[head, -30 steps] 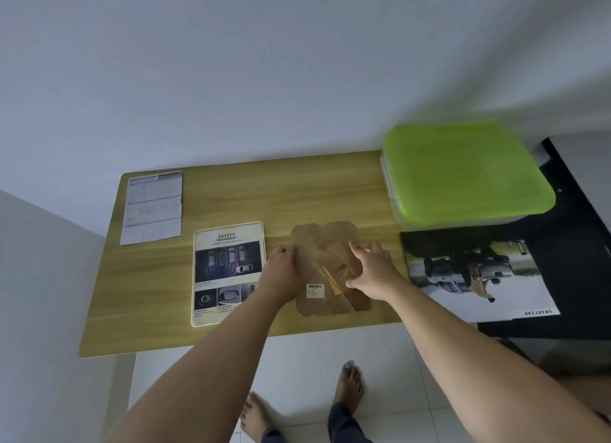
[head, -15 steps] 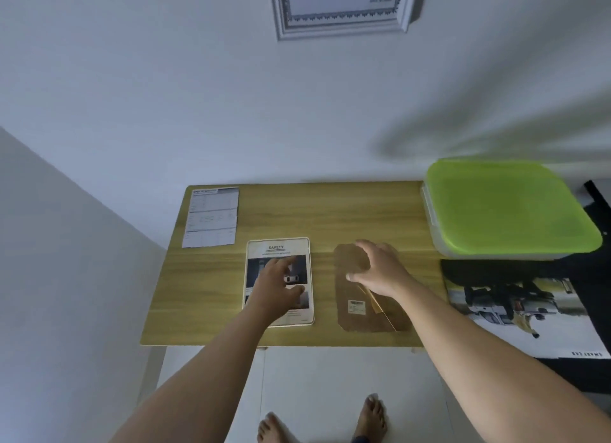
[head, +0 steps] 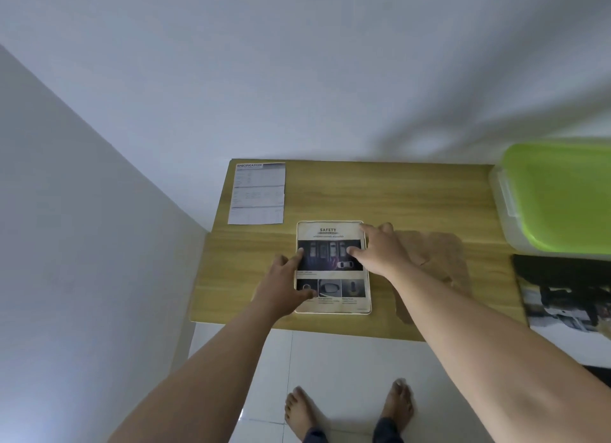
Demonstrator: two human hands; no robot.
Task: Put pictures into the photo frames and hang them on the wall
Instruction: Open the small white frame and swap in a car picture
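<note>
One table (head: pixel 413 194) bears one framed picture (head: pixel 332 267); one specification sheet (head: pixel 258 194); one brown backing board (head: pixel 439 254); one green-lidded box (head: pixel 562 194); one car poster (head: pixel 568 297); two bare feet (head: pixel 302 413).

The word "SAFETY" is printed in dark capitals at the far end of the picture (head: pixel 332 277) laid in the middle of the surface (head: pixel 413 194). A shorter line is set just beneath it, and captions are placed under the small photographs at its near end, but these are too small to be read. "SPECIFICATION" is printed as a heading on the white paper (head: pixel 257 194) at the far left corner. The table rows below it cannot be made out.
</note>
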